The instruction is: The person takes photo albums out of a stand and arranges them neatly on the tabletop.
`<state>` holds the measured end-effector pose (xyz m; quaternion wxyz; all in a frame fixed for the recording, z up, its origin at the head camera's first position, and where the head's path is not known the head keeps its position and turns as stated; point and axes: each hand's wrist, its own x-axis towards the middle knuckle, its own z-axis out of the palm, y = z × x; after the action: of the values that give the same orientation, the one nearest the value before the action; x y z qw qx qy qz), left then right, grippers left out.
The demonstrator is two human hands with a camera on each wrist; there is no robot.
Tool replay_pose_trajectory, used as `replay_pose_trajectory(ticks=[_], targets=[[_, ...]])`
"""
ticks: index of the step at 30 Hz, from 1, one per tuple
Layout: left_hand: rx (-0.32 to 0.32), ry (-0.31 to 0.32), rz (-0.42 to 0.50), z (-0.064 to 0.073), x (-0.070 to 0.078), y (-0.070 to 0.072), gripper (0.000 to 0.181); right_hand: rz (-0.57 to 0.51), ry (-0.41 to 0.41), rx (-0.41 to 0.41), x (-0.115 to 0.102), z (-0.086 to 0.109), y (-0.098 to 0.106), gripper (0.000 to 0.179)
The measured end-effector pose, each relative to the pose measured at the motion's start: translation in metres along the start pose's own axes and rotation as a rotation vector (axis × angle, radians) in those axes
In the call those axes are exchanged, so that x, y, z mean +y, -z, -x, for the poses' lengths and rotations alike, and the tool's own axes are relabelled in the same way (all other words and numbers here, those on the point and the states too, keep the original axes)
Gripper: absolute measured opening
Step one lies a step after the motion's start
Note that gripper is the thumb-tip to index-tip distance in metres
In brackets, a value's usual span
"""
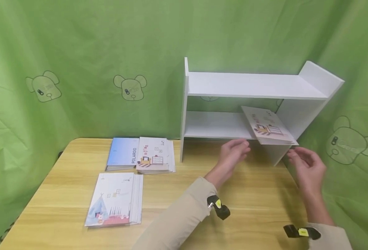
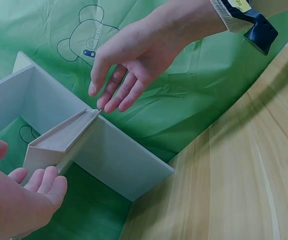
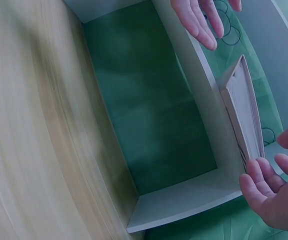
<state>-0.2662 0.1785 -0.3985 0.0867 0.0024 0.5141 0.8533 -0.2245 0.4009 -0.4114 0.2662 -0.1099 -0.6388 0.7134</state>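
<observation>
A photo album (image 1: 266,126) with a printed room scene on its cover lies on the lower shelf (image 1: 218,125) of a white shelf unit, at the right end. Its front edge juts out past the shelf, and its page edges (image 3: 245,110) face the right wrist camera. My left hand (image 1: 232,154) is just left of and below the album, fingers extended and holding nothing. To the right of the album's front corner is my right hand (image 1: 309,170), its fingers loosely bent and nothing in them. In the left wrist view the right fingertips (image 2: 119,95) come close to the album's corner.
On the wooden table (image 1: 62,194), to the left, lie a blue album marked POLAROID (image 1: 123,152), a stack with a room-scene cover (image 1: 152,154), and another stack with a tent cover (image 1: 112,199). The upper shelf (image 1: 243,83) overhangs the lower one. Green curtain (image 1: 87,52) surrounds the table.
</observation>
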Motion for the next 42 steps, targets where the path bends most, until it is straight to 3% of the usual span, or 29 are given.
replay_pose_trajectory(ticks=[13,19,28,35,42], targets=[[0.061,0.031,-0.004,-0.012,0.006,-0.017,0.018,-0.004,-0.083,0.133,-0.005,-0.025,0.009,0.03],[0.061,0.06,0.031,-0.015,0.009,-0.022,0.019,0.032,-0.095,0.107,-0.004,-0.03,0.011,0.037],[0.088,0.06,0.028,-0.022,0.007,-0.032,0.016,-0.03,-0.135,0.104,-0.005,-0.039,0.011,0.041],[0.1,0.069,0.045,-0.025,0.004,-0.036,0.016,-0.183,-0.193,0.093,-0.006,-0.044,0.011,0.027],[0.083,0.08,0.132,-0.028,0.004,-0.038,0.019,-0.36,-0.332,-0.004,-0.007,-0.047,0.014,0.019]])
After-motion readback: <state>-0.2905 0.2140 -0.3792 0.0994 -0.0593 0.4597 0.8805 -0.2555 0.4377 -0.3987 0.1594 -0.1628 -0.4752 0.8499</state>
